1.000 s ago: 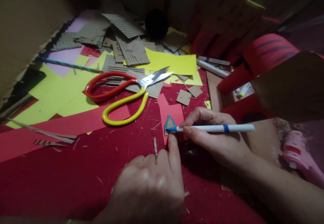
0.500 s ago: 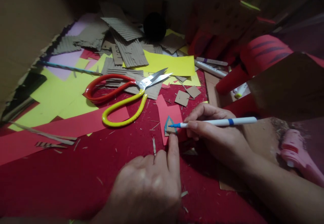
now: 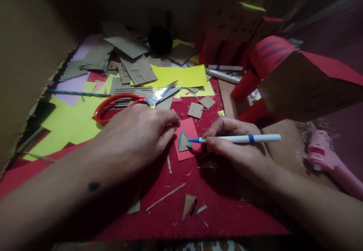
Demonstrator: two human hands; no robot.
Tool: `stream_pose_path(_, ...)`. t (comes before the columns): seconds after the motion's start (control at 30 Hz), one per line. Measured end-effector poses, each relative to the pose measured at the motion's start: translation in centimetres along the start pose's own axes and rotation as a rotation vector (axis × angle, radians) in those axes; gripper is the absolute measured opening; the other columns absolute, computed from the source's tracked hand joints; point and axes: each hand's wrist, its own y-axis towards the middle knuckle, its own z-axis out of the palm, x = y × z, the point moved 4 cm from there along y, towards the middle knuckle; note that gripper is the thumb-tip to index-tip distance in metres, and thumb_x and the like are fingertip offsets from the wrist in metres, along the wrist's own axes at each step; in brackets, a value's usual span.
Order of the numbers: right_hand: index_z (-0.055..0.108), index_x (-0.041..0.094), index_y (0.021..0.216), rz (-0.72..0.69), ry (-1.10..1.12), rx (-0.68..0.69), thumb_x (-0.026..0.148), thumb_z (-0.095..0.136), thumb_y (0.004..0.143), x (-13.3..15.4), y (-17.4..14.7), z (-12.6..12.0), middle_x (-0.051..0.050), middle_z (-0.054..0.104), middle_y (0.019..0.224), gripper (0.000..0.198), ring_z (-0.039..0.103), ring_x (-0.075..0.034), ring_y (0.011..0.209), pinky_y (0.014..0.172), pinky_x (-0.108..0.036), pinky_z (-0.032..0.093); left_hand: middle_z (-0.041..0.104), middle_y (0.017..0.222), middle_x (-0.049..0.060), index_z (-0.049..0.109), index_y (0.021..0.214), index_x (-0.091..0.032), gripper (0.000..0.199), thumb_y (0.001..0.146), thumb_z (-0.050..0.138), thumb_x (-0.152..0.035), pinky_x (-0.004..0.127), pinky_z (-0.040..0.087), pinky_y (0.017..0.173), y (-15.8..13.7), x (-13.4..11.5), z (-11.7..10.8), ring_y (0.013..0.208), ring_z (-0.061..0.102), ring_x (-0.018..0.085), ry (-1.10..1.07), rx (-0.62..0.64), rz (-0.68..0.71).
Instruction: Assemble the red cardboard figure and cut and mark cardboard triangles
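Note:
A small red paper piece [image 3: 189,127] lies on the dark red surface. On it rests a small pointed cardboard piece [image 3: 183,145] with a blue line around its edges. My left hand [image 3: 141,131] is at the paper's upper left edge, thumb and fingers closed on it, and covers part of that edge. In my right hand [image 3: 235,139] is a white marker with a blue tip [image 3: 255,139], held like a pen. The tip touches or nearly touches the right side of the cardboard piece. Scissors with red and yellow handles [image 3: 154,96] lie behind my left hand, the yellow handle mostly hidden.
Corrugated cardboard scraps [image 3: 136,67] and yellow paper [image 3: 181,75] pile up at the back. Two small cardboard squares [image 3: 195,110] lie behind the paper. At right stand a red paper and cardboard structure [image 3: 295,86] and a pink glue gun [image 3: 326,156]. Thin scraps [image 3: 166,198] lie in front.
My left hand has left the cardboard piece's lower edge, where its index finger pressed, and moved up and left to the paper's edge. The marker tip shifted slightly to the cardboard's right side.

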Motion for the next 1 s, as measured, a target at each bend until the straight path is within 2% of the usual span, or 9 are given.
stream_pose_path(0.17,0.062,0.020,0.071,0.051,0.079,0.049,0.017,0.070,0.076,-0.2,-0.2,0.4,0.000,0.070,0.063,0.009,0.068,-0.015,0.055,0.048,-0.023,0.052,0.047,0.045,-0.005,0.074,0.080,-0.025,0.016,0.085,0.059,-0.029,0.027,0.028,0.054,2.5,0.1,0.9,0.045,0.040,0.011,-0.007,0.179,-0.003)
stream_pose_path(0.33,0.061,0.020,0.071,0.049,0.085,0.075,0.018,0.071,0.074,-0.3,-0.1,0.4,0.001,0.068,0.064,0.010,0.067,-0.015,0.057,0.050,-0.024,0.052,0.053,0.051,-0.004,0.075,0.087,-0.025,0.015,0.083,0.063,-0.032,0.027,0.030,0.052,2.9,0.5,1.1,0.048,0.045,0.013,-0.037,0.246,0.010)
stream_pose_path(0.47,0.060,0.021,0.069,0.026,0.010,0.071,0.020,0.074,0.072,-0.1,-0.1,0.4,0.002,0.064,0.058,0.014,0.065,-0.015,0.054,0.047,-0.022,0.048,0.061,0.062,-0.003,0.074,0.084,-0.025,0.015,0.082,0.061,-0.032,0.025,0.034,0.054,3.2,0.7,1.6,0.056,0.052,0.013,-0.125,0.318,0.023)
stream_pose_path(0.63,0.062,0.020,0.071,-0.035,-0.113,0.079,0.018,0.070,0.075,0.1,-0.1,0.7,0.000,0.069,0.063,0.009,0.067,-0.017,0.059,0.052,-0.024,0.051,0.061,0.064,-0.003,0.073,0.084,-0.023,0.012,0.080,0.062,-0.028,0.025,0.034,0.054,3.6,0.6,1.8,0.059,0.054,0.013,-0.176,0.345,0.018)
stream_pose_path(0.87,0.064,0.018,0.072,-0.092,-0.203,0.111,0.017,0.070,0.074,0.1,0.3,1.3,0.000,0.067,0.063,0.007,0.054,-0.011,0.053,0.047,-0.020,0.040,0.062,0.065,-0.004,0.072,0.082,-0.021,0.009,0.081,0.064,-0.026,0.024,0.034,0.055,3.5,0.5,1.9,0.059,0.054,0.011,-0.201,0.350,0.019)
stream_pose_path(1.0,0.065,0.018,0.073,-0.100,-0.219,0.113,0.015,0.070,0.075,0.2,0.3,1.3,0.000,0.067,0.064,0.006,0.053,-0.011,0.054,0.047,-0.019,0.039,0.062,0.065,-0.005,0.072,0.083,-0.021,0.010,0.080,0.064,-0.027,0.024,0.034,0.055,3.6,0.8,2.2,0.059,0.053,0.011,-0.212,0.352,0.017)
